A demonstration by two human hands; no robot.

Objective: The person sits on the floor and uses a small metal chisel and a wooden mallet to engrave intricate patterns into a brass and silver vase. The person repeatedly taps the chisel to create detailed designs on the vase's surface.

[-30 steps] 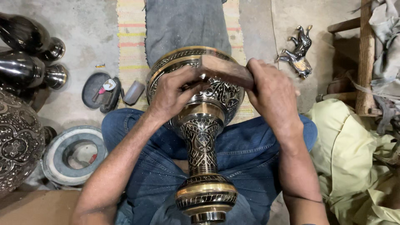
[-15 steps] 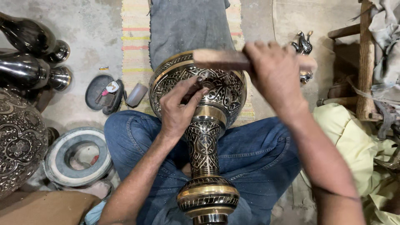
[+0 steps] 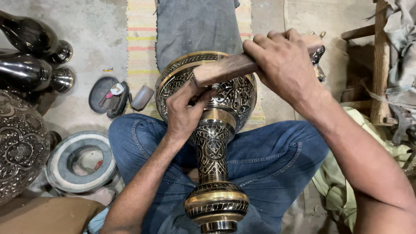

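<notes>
Across the brass vase, a wooden block is clenched in the right hand; the left hand is pressed, apparently pinching a small tool. Engraving seems underway; a steady strike is called for.

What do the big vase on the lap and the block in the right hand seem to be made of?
The vase looks like metal, probably brass: polished gold bands shine, and dark engraved patterns cover its body and neck. The block in the right hand looks like plain unvarnished wood: dull brown, no shine. The left hand rests against the vase's body.
</notes>
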